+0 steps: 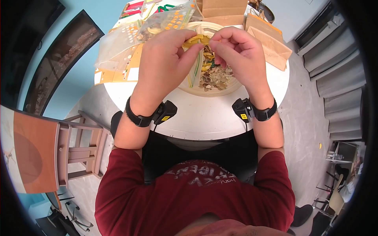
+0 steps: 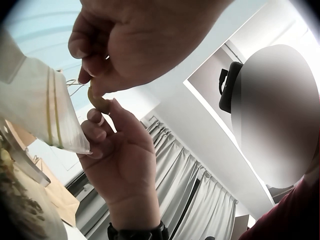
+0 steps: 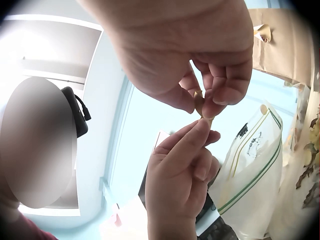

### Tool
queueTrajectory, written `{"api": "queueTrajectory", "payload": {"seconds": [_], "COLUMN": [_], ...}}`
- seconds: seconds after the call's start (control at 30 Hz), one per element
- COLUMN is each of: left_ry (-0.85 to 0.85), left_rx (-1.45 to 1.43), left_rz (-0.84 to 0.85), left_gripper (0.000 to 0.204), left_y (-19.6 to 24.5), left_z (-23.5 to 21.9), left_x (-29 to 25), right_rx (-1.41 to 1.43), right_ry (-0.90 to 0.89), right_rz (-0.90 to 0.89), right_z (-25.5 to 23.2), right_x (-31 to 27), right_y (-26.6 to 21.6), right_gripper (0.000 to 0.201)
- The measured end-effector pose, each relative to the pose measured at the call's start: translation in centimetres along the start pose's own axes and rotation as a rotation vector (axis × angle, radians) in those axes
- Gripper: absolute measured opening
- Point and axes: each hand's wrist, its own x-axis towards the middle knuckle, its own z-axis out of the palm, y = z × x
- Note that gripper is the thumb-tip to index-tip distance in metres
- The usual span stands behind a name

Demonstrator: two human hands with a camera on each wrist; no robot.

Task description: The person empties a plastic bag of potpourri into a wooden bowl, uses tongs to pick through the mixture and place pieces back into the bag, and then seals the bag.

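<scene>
Above a wide pale bowl [image 1: 212, 93], my left hand [image 1: 165, 59] and right hand [image 1: 244, 53] meet fingertip to fingertip. Between them they pinch a small curved yellow-brown piece [image 2: 100, 103], which looks like dried peel; its exact kind I cannot tell. Both wrist views show thumb and fingers of each hand at its ends. A clear zip bag [image 3: 260, 175] with a green seal stands upright at the bowl's left side, beside the hands. Brown and beige dried flakes [image 1: 216, 76] lie in the bowl, with several yellow strips [image 1: 206, 65] among them.
Clear plastic bags [image 1: 122, 45] with orange dots lie left of the bowl on the white round table [image 1: 189, 118]. Brown paper bags [image 1: 271, 45] stand behind and to the right. A wooden stool [image 1: 82, 149] is on the floor at the left.
</scene>
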Motion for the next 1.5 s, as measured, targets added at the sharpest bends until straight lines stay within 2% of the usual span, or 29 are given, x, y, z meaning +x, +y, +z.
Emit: {"api": "queueTrajectory", "payload": {"seconds": [0.13,0.27,0.37,0.47,0.67,0.77,0.87,0.97,1.17,1.5], "left_ry": [0.011,-0.007,0.026,-0.064,-0.038,0.039,-0.030,0.026,0.019,0.008], "left_rx": [-0.027,-0.053,-0.064,0.006,0.014,-0.043,-0.002,-0.086,-0.096,-0.039], "left_rz": [0.029,0.018,0.094,0.002,0.022,0.018,-0.025,-0.040,-0.083,-0.029], "left_gripper": [0.022,0.019,0.017,0.022,0.020,0.014,0.020,0.016,0.016,0.017], "left_y": [0.0,0.1,-0.3,0.0,-0.3,-0.2,0.1,0.3,0.2,-0.2], "left_z": [0.1,0.1,0.4,-0.2,0.0,0.4,-0.1,0.3,0.2,0.2], "left_x": [0.1,0.1,0.2,0.0,-0.1,0.1,0.1,0.2,0.1,0.1], "right_rx": [0.003,0.047,0.042,0.021,0.130,0.146,0.136,0.142,0.168,0.085], "right_ry": [-0.010,0.052,0.069,0.069,0.072,0.062,0.059,0.053,0.052,0.081], "right_rz": [-0.013,0.004,0.021,0.022,0.000,0.005,0.007,0.020,0.008,-0.019], "right_z": [-0.1,0.3,0.4,0.1,-0.2,-0.2,-0.2,-0.2,-0.2,-0.5], "right_x": [0.1,-0.1,-0.1,-0.1,0.0,0.1,0.0,-0.1,-0.1,-0.1], "right_y": [0.3,0.0,-0.2,0.1,0.2,-0.1,-0.1,-0.2,-0.2,0.0], "right_gripper": [0.007,0.010,0.013,0.016,0.018,0.017,0.017,0.017,0.017,0.016]}}
